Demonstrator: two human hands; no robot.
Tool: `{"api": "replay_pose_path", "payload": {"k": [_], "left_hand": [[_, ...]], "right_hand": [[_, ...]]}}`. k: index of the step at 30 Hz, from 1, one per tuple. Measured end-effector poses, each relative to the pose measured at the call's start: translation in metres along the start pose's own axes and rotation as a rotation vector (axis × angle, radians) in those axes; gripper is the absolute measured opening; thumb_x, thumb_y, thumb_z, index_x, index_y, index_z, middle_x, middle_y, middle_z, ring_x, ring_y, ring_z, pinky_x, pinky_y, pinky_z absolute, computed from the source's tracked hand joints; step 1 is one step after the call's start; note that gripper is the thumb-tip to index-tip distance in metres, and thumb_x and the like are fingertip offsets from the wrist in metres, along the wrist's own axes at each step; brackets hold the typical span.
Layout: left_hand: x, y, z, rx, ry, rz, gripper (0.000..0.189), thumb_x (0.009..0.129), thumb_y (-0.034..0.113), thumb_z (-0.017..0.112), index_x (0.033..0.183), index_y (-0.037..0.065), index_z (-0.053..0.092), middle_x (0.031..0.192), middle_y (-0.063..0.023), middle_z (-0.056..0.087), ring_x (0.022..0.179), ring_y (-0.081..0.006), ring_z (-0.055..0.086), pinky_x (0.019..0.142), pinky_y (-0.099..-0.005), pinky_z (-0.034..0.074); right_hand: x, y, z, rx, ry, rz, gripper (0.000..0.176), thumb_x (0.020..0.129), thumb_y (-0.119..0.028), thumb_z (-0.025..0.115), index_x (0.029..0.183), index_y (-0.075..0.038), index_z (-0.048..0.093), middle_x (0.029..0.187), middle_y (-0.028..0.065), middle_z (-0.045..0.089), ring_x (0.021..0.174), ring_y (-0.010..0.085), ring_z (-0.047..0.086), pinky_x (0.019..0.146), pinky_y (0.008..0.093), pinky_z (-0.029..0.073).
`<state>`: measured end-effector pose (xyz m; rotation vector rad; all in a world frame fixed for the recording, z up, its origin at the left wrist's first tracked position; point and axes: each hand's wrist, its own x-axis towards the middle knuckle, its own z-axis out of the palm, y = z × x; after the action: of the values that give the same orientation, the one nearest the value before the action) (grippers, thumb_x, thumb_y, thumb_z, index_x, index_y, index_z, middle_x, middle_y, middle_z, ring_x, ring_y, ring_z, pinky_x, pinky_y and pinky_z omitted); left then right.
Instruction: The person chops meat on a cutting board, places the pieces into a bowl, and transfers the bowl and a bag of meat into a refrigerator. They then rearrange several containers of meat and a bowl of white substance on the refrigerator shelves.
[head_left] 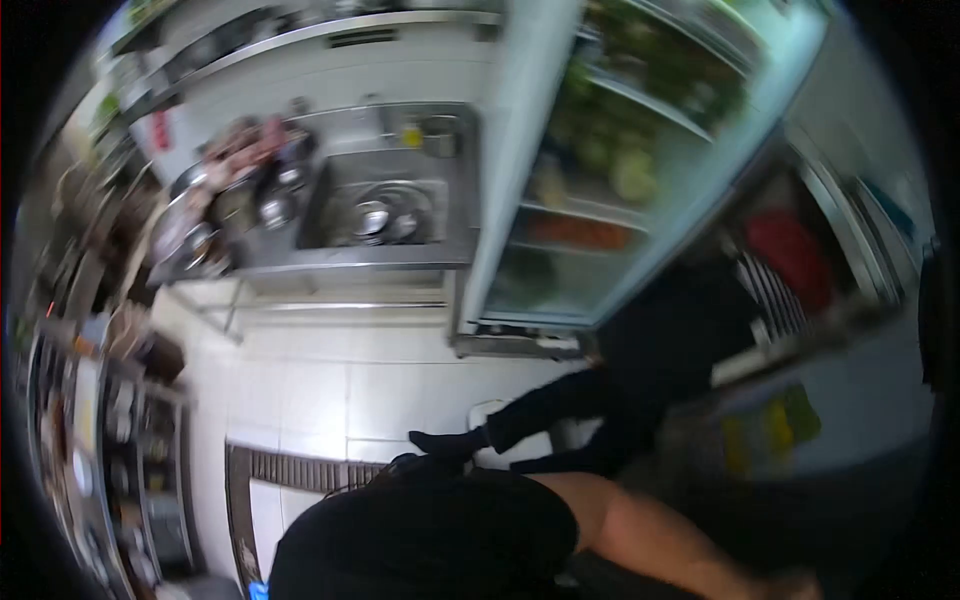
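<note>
My right hand [790,583] is at the lower right edge of the head view, at the end of my bare forearm. It is dark and smeared by motion, so its fingers and anything in them cannot be made out. Below the middle of the view is my black clothing [430,535]. My left hand is out of view.
A glass-door fridge [530,190] with vegetables stands ahead. A person in black [680,340] is low beside it, legs stretched across the tiled floor [290,380]. Left of the fridge is a steel sink [330,215] with bowls. Shelves [150,450] line the left; a floor drain [300,470] runs below.
</note>
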<state>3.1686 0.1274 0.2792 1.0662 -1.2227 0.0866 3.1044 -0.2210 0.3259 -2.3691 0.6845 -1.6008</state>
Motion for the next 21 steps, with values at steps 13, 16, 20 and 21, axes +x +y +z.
{"api": "replay_pose_path", "payload": {"k": [13,16,20,21], "left_hand": [[-0.003,0.0,-0.014,-0.185,0.01,0.015,0.046,0.104,0.037,0.058,0.081,-0.003,0.059,0.067,-0.0186,0.059,0.058,-0.0248,0.055,0.058,-0.037,0.045],[-0.004,-0.001,-0.012,-0.166,0.033,0.026,0.046,0.104,0.038,0.057,0.082,-0.003,0.059,0.067,-0.0199,0.058,0.059,-0.0283,0.055,0.059,-0.0382,0.045],[-0.008,-0.001,0.007,-0.148,0.035,0.049,0.044,0.104,0.035,0.057,0.081,-0.002,0.059,0.065,-0.0198,0.055,0.057,-0.0266,0.048,0.058,-0.0381,0.044],[-0.01,0.003,0.011,-0.122,0.026,0.048,0.044,0.104,0.034,0.057,0.078,-0.002,0.056,0.064,-0.0184,0.052,0.057,-0.025,0.044,0.056,-0.0386,0.042]], "right_hand": [[-0.152,-0.132,-0.031,0.983,0.293,0.479,0.027,0.093,-0.027,0.064,0.105,-0.003,0.064,0.098,0.0142,0.07,0.092,0.0246,0.067,0.081,0.0371,0.053],[-0.281,-0.143,-0.016,0.275,0.181,0.294,0.01,0.094,-0.007,0.063,0.103,-0.004,0.061,0.088,0.0074,0.058,0.081,0.0179,0.054,0.076,0.0316,0.047],[-0.443,-0.137,-0.028,0.152,0.035,0.462,0.014,0.094,-0.01,0.062,0.104,0.0,0.063,0.094,0.0127,0.061,0.082,0.0229,0.061,0.076,0.0338,0.05],[-0.472,-0.149,-0.043,0.103,-0.063,0.538,0.016,0.091,-0.009,0.063,0.105,0.0,0.064,0.097,0.0147,0.062,0.081,0.026,0.063,0.076,0.035,0.051]]}}
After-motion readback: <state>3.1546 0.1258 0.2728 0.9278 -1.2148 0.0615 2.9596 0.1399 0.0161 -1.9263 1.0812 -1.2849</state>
